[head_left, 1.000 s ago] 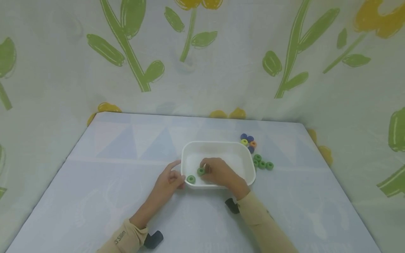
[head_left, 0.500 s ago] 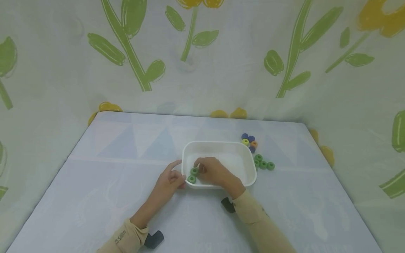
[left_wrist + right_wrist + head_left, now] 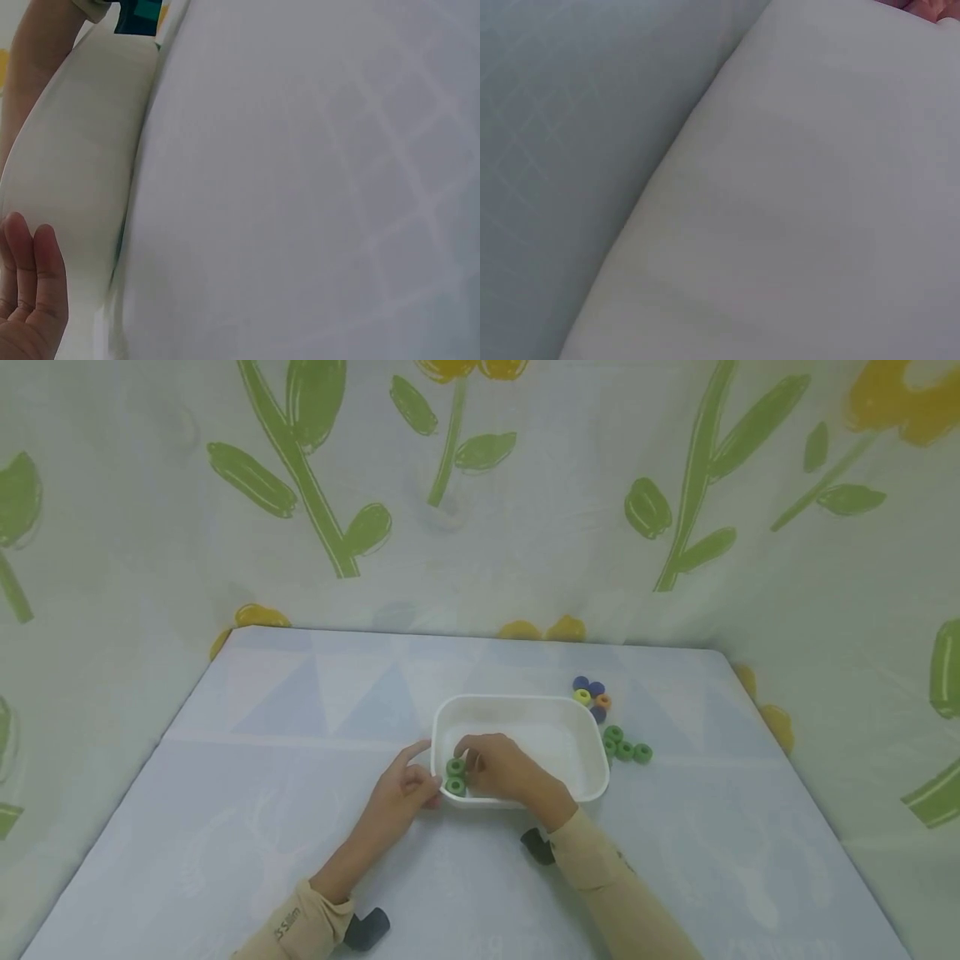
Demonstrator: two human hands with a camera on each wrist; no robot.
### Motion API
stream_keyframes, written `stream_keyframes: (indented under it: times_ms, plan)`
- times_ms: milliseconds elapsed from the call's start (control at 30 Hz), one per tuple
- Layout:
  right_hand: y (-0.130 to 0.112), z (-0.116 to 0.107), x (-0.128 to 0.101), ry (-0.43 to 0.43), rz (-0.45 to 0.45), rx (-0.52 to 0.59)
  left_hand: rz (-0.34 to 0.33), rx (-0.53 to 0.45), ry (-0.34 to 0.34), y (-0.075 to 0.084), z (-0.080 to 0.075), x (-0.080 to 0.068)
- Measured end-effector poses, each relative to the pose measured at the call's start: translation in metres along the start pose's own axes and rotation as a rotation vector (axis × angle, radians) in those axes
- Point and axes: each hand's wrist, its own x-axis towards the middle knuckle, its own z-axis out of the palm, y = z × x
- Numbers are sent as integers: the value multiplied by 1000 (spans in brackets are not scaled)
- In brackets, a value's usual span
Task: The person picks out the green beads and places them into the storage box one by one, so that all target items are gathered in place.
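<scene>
A white tray [image 3: 592, 772] sits mid-table on the pale mat. My right hand [image 3: 498, 770] reaches into its left end and pinches a green ring [image 3: 455, 767]. That ring is directly behind a second green ring [image 3: 455, 786] lying on the tray floor, and the two appear to touch. My left hand [image 3: 405, 789] holds the tray's left end, with the index finger on the rim and the thumb at the near corner. In the left wrist view, fingertips [image 3: 30, 292] lie beside the tray's outer wall [image 3: 82, 180]. The right wrist view shows only blurred tray wall [image 3: 817, 225] and mat.
Three green rings [image 3: 624, 747] lie just right of the tray. Blue, yellow and orange rings [image 3: 590, 696] cluster behind its far right corner. Flower-printed cloth walls close in the table on three sides.
My right hand has carried the green ring leftwards across the tray until it sits right behind the other ring. The left hand has kept its place on the tray's end.
</scene>
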Motion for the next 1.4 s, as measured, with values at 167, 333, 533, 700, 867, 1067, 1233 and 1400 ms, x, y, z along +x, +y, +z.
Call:
stream_keyframes:
  times_ms: [167, 333, 533, 700, 867, 1067, 1233, 1400]
  plan:
    - [0, 1, 2, 0, -10, -20, 5, 10, 12, 2, 0, -1]
    - [1, 1, 1, 2, 26, -30, -8, 7, 12, 3, 1, -1]
    - [3, -4, -7, 30, 47, -47, -20, 6, 21, 5, 1, -3]
    - [3, -22, -22, 97, 23, -26, -24, 9, 18, 7, 1, -4]
    - [11, -43, -38, 223, -89, -14, -28, 10, 19, 6, 1, -2]
    - [32, -65, -61, 359, -90, 54, -22, 13, 15, 6, 1, -1]
    - [51, -82, -80, 506, -56, 80, -17, 22, 20, 6, 0, 0]
    - [74, -91, -96, 564, 90, 72, -21, 15, 23, 4, 1, 0]
